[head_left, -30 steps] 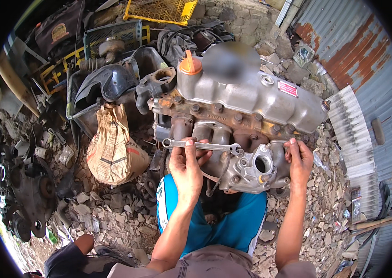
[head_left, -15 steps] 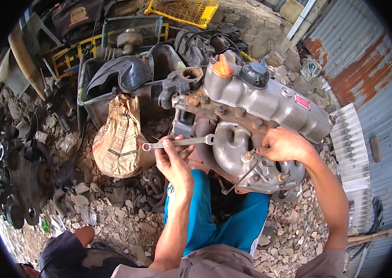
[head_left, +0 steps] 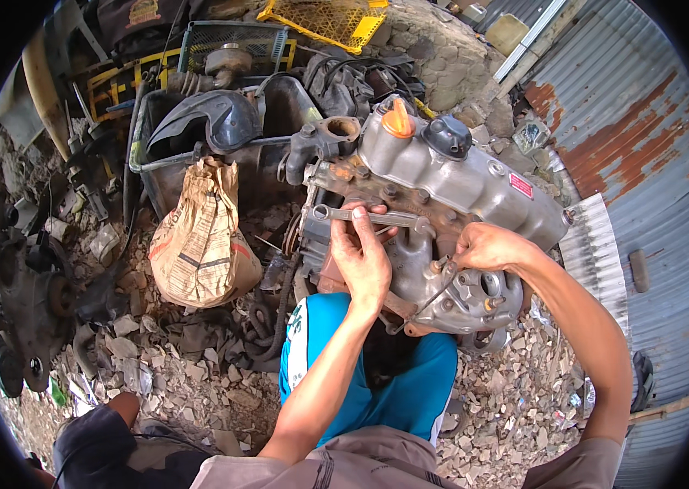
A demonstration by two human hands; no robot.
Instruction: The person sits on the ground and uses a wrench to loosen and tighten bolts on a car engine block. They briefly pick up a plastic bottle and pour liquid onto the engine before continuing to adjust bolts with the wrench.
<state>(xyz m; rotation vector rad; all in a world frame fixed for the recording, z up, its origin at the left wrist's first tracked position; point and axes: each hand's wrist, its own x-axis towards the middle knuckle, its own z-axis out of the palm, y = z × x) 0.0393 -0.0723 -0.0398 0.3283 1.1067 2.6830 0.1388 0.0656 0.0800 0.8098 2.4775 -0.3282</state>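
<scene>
Combination wrench (head_left: 369,217) lies flat across the upper face of the grey engine block (head_left: 450,196), centre frame. Left hand (head_left: 363,259) has its grip clamped on the wrench shank. Right hand (head_left: 484,246), at 3 o'clock of it, pinches closed on a thin rod (head_left: 430,295) at the manifold. Paper sack (head_left: 200,240) at 9 o'clock on rubble.

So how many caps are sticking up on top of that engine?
2. An orange cap at the near-left end of the grey cover, and a dark cap just right of it. Others may be hidden behind.
</scene>
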